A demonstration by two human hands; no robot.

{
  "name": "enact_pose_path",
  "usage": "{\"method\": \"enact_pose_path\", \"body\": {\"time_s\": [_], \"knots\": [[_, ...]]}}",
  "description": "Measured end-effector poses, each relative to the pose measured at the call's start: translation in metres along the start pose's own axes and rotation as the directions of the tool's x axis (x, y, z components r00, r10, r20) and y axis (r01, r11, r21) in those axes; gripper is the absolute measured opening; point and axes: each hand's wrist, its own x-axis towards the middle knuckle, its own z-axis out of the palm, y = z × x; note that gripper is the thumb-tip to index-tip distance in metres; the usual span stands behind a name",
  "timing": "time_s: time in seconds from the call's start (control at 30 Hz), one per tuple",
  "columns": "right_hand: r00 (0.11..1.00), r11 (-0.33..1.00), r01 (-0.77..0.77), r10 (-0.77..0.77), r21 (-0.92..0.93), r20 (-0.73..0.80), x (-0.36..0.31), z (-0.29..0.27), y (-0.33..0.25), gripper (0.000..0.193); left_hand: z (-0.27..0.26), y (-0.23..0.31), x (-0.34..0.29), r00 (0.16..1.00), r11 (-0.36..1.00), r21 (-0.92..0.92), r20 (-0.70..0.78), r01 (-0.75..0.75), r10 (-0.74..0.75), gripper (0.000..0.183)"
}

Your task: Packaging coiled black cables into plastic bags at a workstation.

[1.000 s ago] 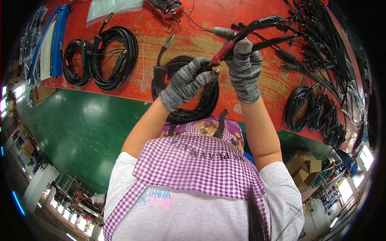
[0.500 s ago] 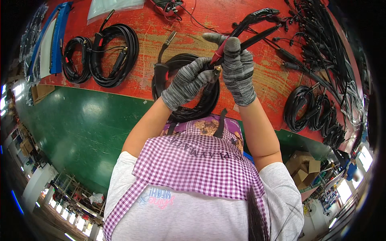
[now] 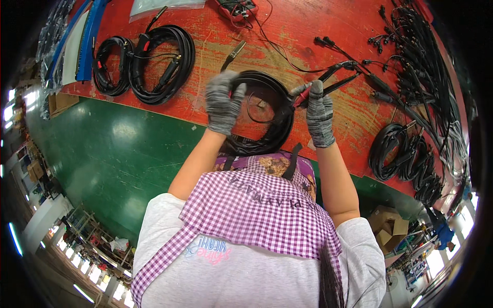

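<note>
- Black cable coil (image 3: 281,132), one, lies at the centre of the frame on the red tabletop (image 3: 354,105), its lower edge near the purple checked apron (image 3: 257,210); a metal-tipped neck (image 3: 234,54) points up beyond its upper left.
- Left hand (image 3: 223,104), in a grey knit glove, is over the coil's left side and blurred; the thumb stands apart from the fingers, which look partly bent. I cannot tell whether they grip anything beneath.
- Right hand (image 3: 319,114), gloved alike, is just right of the coil, fingers closed and pinching a red probe (image 3: 303,98), whose lower end points at the coil's right side; contact there is too small to make out.
- One black probe (image 3: 343,82) sticks out of the same hand toward the upper right.
- One red-and-black meter (image 3: 237,9) sits at the top edge, with thin leads running down to the right.
- Two finished-looking loops of black cable (image 3: 162,64) lie at the upper left, side by side, one larger than the other.
- One blue rack (image 3: 91,41) stands left of them; one clear plastic sheet (image 3: 165,6) lies at the top.
- At least three smaller coils (image 3: 386,154) crowd the right side, below a heap of black cables (image 3: 423,66) too tangled to count.
</note>
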Motion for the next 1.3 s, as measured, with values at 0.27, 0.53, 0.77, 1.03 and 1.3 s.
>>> {"method": "enact_pose_path", "body": {"time_s": [0.27, 0.53, 0.77, 1.03, 1.3], "knots": [[1.000, 0.992, -0.005, 0.009, -0.128, 0.029, -0.005, 0.001, 0.002, 0.049, 0.030, -0.044, -0.031, 0.974, 0.965, 0.158, 0.054, 0.210, -0.221, 0.072], [0.998, 0.986, -0.040, 0.048, -0.164, 0.049, -0.003, 0.002, 0.000, 0.050, 0.030, -0.047, -0.031, 0.985, 0.978, 0.128, 0.035, 0.166, -0.172, 0.071], [0.997, 0.989, -0.070, 0.074, -0.129, 0.029, -0.001, 0.004, -0.004, 0.053, 0.028, -0.048, -0.031, 0.978, 0.966, 0.182, 0.070, 0.183, -0.199, 0.073], [0.996, 0.986, -0.088, 0.086, -0.144, -0.025, 0.008, 0.002, -0.001, 0.054, 0.003, 0.006, -0.017, 0.998, 0.899, 0.433, -0.029, 0.061, -0.054, 0.057], [0.996, 0.984, -0.080, 0.075, -0.159, -0.037, 0.008, 0.006, -0.006, 0.049, 0.007, 0.087, -0.024, 0.871, 0.811, -0.462, 0.478, 0.359, -0.113, 0.033]]}}
